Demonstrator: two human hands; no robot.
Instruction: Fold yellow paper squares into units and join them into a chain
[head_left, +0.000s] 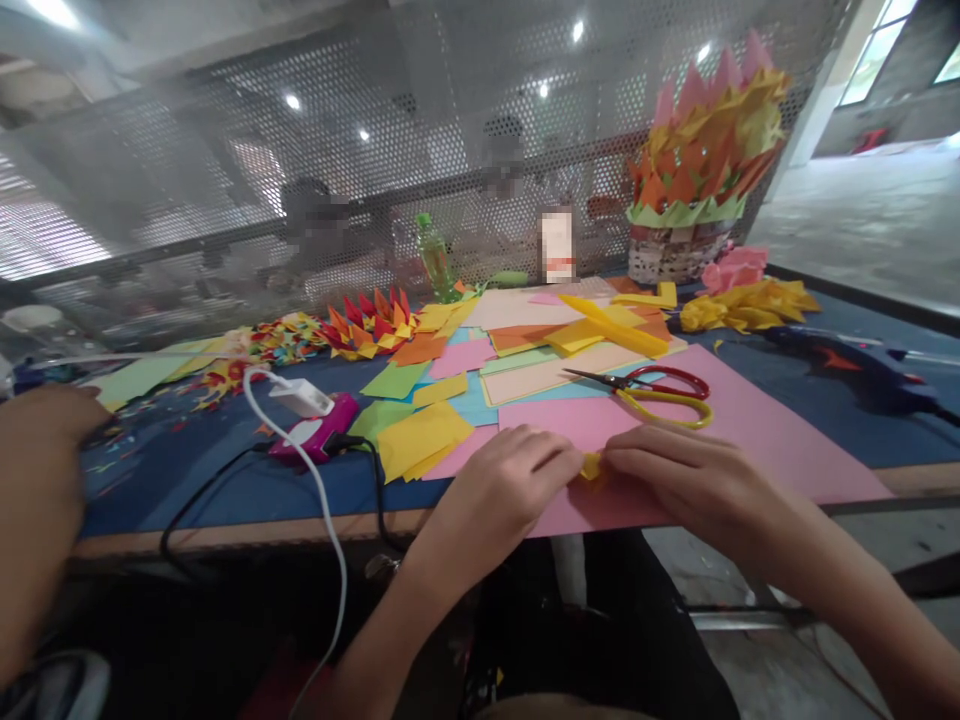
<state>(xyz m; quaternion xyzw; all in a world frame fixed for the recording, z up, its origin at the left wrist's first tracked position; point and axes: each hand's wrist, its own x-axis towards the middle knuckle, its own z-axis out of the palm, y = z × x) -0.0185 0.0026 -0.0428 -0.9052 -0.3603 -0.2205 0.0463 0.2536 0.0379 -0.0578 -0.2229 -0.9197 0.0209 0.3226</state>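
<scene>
Above a large pink sheet [780,420], a small folded piece of yellow paper [591,466] is pinched between my two hands. My left hand [517,470] grips its left side with closed fingers. From the other side, my right hand [675,475] closes on it, fingertips partly hiding the paper. Just beyond lie scissors [621,383] with one red and one yellow handle loop, blades pointing left. Yellow paper pieces [424,440] lie to the left of my left hand, beside green, pink and orange sheets.
A purple power strip [315,430] with a white plug and cables lies left. Another person's arm [41,480] reaches in at far left. Folded red-orange paper pieces [371,325], a green bottle [433,255] and a tall paper-petal basket [679,250] stand farther back. A dark blue tool [855,370] lies right.
</scene>
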